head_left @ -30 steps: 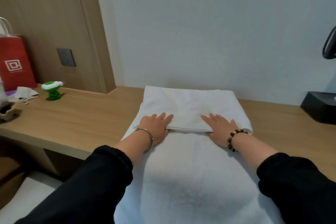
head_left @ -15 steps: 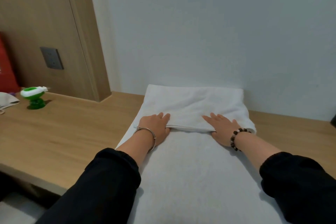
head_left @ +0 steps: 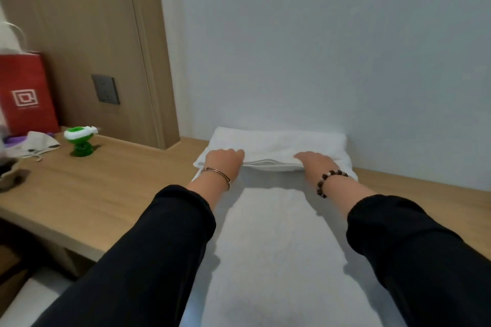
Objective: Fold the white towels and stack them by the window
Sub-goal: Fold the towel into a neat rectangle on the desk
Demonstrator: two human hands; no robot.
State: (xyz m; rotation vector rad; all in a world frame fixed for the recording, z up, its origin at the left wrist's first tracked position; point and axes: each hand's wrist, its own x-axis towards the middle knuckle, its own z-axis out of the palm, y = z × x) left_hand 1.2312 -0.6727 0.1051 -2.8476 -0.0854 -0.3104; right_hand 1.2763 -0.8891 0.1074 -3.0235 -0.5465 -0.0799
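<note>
A long white terry towel (head_left: 276,247) lies lengthwise on the light wooden counter (head_left: 106,194). Its far end is against the pale wall and its near end runs off the bottom of the view. The far part is doubled back on itself into a thick fold, and the edge of that fold faces the person.

Both hands are on that folded edge. The left hand (head_left: 224,163) is at its left corner with the fingers bent down over the top layer, gripping it. The right hand (head_left: 314,164) is at the right side, with its fingers curled onto the fold in the same way. The thumbs are hidden under the cloth. Between the hands the folded edge sits slightly raised and throws a grey shadow onto the flat layer below.

A thin metal bangle (head_left: 216,174) circles the left wrist and a bracelet of dark beads (head_left: 329,180) the right. Both forearms are in black sleeves.

Well to the left of the towel, the counter holds a small green and white plastic gadget (head_left: 79,141). Beside it lies a crumpled white cloth mask (head_left: 39,141). Behind them a red paper bag with a white square logo (head_left: 25,95) stands against the wood-panelled wall. A grey wall socket (head_left: 105,89) is set into that panel.
</note>
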